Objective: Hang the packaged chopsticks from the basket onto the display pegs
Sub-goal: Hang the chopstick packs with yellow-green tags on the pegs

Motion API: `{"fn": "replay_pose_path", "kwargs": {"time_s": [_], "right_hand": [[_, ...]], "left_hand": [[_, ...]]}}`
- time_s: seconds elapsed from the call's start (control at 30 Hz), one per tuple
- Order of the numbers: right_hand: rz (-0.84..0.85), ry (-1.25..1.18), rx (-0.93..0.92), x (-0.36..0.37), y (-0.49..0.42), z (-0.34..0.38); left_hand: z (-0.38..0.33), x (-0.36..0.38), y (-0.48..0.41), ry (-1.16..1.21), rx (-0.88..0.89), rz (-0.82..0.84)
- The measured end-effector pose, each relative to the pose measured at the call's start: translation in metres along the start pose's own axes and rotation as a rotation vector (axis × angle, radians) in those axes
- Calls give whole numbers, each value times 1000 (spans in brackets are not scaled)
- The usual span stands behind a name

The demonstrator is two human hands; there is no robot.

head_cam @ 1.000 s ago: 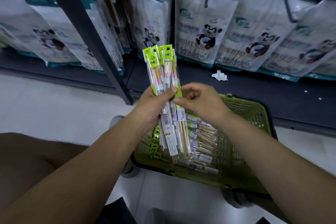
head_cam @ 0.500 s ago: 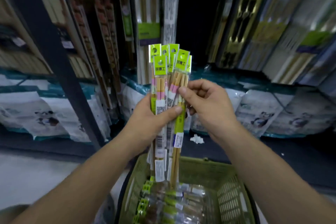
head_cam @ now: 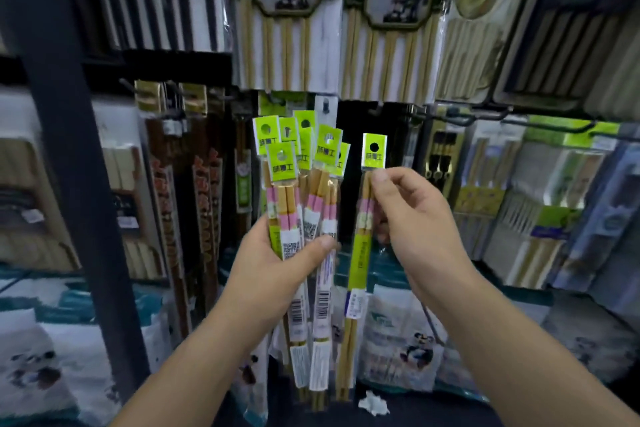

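My left hand (head_cam: 277,263) grips a fanned bunch of several chopstick packs (head_cam: 301,184), each with a lime-green header card and a punched hole. My right hand (head_cam: 412,222) pinches a single chopstick pack (head_cam: 367,218) just below its green header and holds it upright, apart from the bunch, to its right. Black display pegs (head_cam: 460,120) stick out from the rack just above and behind the packs; a dark gap (head_cam: 353,121) in the display lies behind the single pack's header. The basket is out of view.
Larger chopstick sets (head_cam: 287,10) hang in the row above. More packaged chopsticks (head_cam: 540,198) hang to the right and brown ones (head_cam: 180,184) to the left. A dark shelf upright (head_cam: 69,149) stands at left. Panda-printed bags (head_cam: 398,329) fill the bottom shelf.
My view has lifted from the basket to the peg display. My right hand has drawn one pack out of the bunch and moved it to the right; my left hand raised the bunch.
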State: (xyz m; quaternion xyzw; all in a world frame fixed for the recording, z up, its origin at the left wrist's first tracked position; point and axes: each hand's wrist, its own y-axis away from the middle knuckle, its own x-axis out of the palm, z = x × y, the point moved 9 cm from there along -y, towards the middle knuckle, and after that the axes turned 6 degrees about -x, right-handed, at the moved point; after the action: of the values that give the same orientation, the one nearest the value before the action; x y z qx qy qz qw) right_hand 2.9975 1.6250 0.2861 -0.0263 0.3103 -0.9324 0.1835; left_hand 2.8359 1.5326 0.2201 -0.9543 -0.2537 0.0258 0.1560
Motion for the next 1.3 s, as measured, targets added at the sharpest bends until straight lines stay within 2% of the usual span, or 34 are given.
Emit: {"fn": "replay_pose_path", "kwargs": {"time_s": [0.1,0.27,0.47,0.83,1.0,1.2,1.3], "right_hand": [[-19,63,-84,4,-19,20],[-110,24,-174,-2,-34,42],[-217,-27,-73,-12,-42,43],[-256,0,21,-13,-52,26],[-221,53,38,-13,-52,12],[-258,193,-47,-23,-39,22],[-124,169,-31,-7,-27,24]], "left_hand": [[-4,-3,-9,26,7,-13],[-4,-2,-10,21,6,-15],[-4,1,-10,52,-11,14],[-7,7,-8,77,-2,52],[-9,8,-7,88,-1,72],[-9,10,-5,128,0,85],[-12,11,-4,123,11,86]]}}
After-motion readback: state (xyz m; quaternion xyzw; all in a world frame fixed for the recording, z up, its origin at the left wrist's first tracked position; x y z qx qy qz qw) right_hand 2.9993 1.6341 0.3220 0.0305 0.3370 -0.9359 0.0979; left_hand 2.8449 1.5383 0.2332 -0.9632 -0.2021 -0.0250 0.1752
